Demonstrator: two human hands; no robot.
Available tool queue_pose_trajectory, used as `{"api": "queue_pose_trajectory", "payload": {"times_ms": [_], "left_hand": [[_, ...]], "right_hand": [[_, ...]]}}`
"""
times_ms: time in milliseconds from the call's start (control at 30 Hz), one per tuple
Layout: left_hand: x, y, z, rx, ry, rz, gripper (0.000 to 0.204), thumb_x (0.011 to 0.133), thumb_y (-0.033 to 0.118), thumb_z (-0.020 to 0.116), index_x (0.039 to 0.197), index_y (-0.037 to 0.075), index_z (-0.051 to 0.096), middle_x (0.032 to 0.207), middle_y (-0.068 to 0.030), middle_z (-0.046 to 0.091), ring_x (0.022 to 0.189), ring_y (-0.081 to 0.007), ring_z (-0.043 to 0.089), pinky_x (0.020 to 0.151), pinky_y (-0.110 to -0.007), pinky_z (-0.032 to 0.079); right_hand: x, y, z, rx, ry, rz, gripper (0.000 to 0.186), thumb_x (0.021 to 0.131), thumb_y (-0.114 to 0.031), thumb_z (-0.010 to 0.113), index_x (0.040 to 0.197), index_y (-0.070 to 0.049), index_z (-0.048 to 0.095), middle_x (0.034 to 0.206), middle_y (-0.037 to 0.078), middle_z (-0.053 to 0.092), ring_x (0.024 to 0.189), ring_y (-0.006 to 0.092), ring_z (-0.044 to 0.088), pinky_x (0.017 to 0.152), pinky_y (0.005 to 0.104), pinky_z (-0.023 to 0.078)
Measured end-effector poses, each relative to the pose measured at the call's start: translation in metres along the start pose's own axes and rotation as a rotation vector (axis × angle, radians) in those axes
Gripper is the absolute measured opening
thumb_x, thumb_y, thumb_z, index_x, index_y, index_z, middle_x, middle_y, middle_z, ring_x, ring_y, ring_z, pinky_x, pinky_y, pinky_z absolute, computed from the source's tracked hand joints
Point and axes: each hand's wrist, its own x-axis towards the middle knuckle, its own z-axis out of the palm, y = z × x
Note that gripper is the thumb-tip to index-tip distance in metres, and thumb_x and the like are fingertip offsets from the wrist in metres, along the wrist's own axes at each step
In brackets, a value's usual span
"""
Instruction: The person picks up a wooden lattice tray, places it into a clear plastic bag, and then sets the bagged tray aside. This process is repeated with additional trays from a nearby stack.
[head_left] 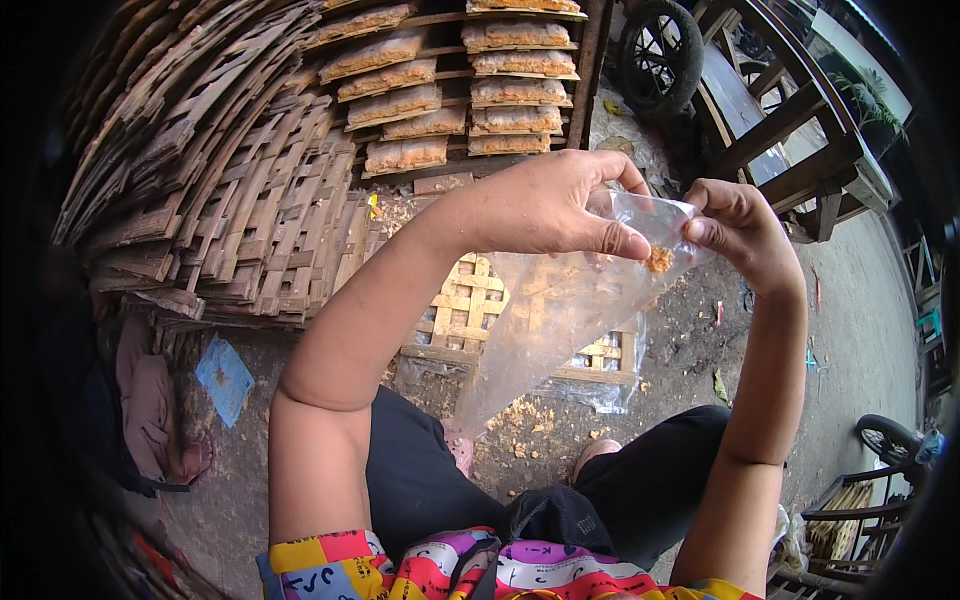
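A clear plastic bag [535,330] hangs slantwise in front of me, narrowing toward its lower left end. My left hand [575,205] grips its upper edge, thumb on the near side and fingers curled over the far side. At the upper right corner, my right hand [745,225] pinches the plastic between thumb and bent fingers. A small orange crumbly clump [658,260] shows at the bag between the two hands; whether it lies inside or on the outside I cannot tell. Under the bag, a woven bamboo lattice panel [468,300] lies low down, partly seen through the plastic.
Stacked woven bamboo panels [250,210] lean at the left. Behind, a rack holds orange-brown slabs [520,92] on trays. Orange crumbs [520,425] litter the ground by my feet. A blue sheet [224,378], another person's leg [142,400], a wheel [660,55] and a wooden frame [790,130] surround me.
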Motion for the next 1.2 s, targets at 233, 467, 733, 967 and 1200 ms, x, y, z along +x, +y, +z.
{"api": "queue_pose_trajectory", "payload": {"times_ms": [233,467,733,967,1200], "left_hand": [[0.002,0.007,0.012,-0.240,0.086,0.015,0.036,0.095,0.029,0.064,0.097,-0.006,0.068,0.079,-0.0120,0.070,0.068,-0.0152,0.069,0.052,-0.027,0.057],[-0.009,0.027,0.002,-0.124,0.122,0.040,0.035,0.095,0.029,0.064,0.092,-0.005,0.072,0.074,-0.0106,0.071,0.063,-0.0124,0.068,0.048,-0.024,0.054],[-0.037,0.036,-0.020,0.174,0.416,0.132,0.033,0.095,0.026,0.062,0.080,-0.002,0.071,0.061,-0.0065,0.066,0.044,-0.0078,0.056,0.044,-0.024,0.046],[-0.072,0.065,-0.022,0.180,0.358,0.058,0.033,0.092,0.025,0.062,0.072,0.000,0.070,0.059,-0.0069,0.066,0.047,-0.0120,0.061,0.050,-0.027,0.049],[-0.079,0.055,-0.023,0.647,0.448,0.247,0.028,0.087,0.024,0.064,0.079,-0.002,0.071,0.064,-0.0202,0.063,0.062,-0.0322,0.067,0.062,-0.038,0.053]], "right_hand": [[0.004,-0.014,0.032,-0.029,0.168,-0.275,0.058,0.075,-0.040,0.083,0.109,0.001,0.061,0.100,0.006,0.063,0.094,0.0128,0.061,0.085,0.0306,0.049],[0.011,-0.021,0.055,-0.025,0.200,-0.170,0.036,0.083,-0.018,0.078,0.108,0.003,0.062,0.092,0.004,0.067,0.088,0.0092,0.063,0.078,0.0254,0.051],[0.012,-0.008,0.055,-0.189,-0.133,0.000,0.024,0.080,-0.016,0.079,0.096,-0.001,0.070,0.087,0.006,0.069,0.083,0.0146,0.064,0.078,0.0317,0.050],[0.007,-0.019,0.094,0.273,-0.172,-0.071,0.063,0.072,-0.033,0.086,0.118,0.002,0.061,0.108,0.013,0.066,0.101,0.0201,0.062,0.090,0.0362,0.046],[0.019,-0.027,0.121,0.177,0.061,0.006,0.026,0.079,-0.014,0.080,0.096,0.002,0.067,0.084,0.004,0.070,0.079,0.0116,0.065,0.072,0.0286,0.051]]}}
